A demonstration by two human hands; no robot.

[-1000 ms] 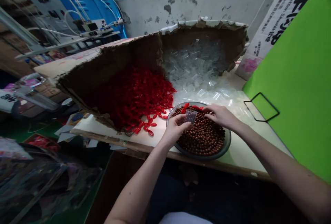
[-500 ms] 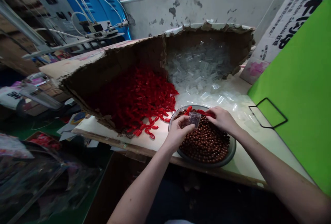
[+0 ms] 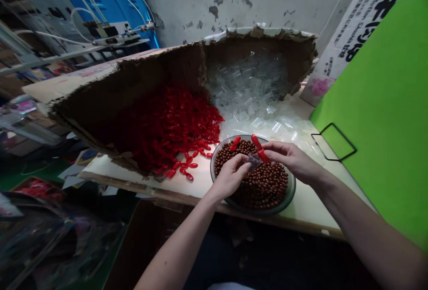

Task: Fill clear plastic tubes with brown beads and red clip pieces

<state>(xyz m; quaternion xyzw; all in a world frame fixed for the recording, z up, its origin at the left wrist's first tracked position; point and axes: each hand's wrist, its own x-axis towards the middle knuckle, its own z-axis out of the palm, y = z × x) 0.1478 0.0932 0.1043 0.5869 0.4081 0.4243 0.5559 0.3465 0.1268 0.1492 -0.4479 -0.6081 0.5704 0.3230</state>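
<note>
Over glossy brown beads [image 3: 264, 187], hands [image 3: 230, 176] [image 3: 290, 158] pinching small clear bag [image 3: 254, 162]

A small clear bag [image 3: 254, 162] was held between my fingers [image 3: 277, 149], low over brown beads [image 3: 257, 187] heaped in a round bowl [image 3: 293, 187]. Bright red plastic pieces [image 3: 235, 143] lay on the beads, one right beside the bag.

- Glossy dark brown beads [image 3: 254, 183]
- Bright red plastic pieces [image 3: 170, 129] (almost glowing against the brown)
- Colourless clear plastic packets [image 3: 247, 84]
- Vivid lime-green board [image 3: 377, 102]
- Off-white wall [image 3: 214, 9], blotched with dark flaking patches
- Glossy blue cabinet [image 3: 110, 0]
</note>
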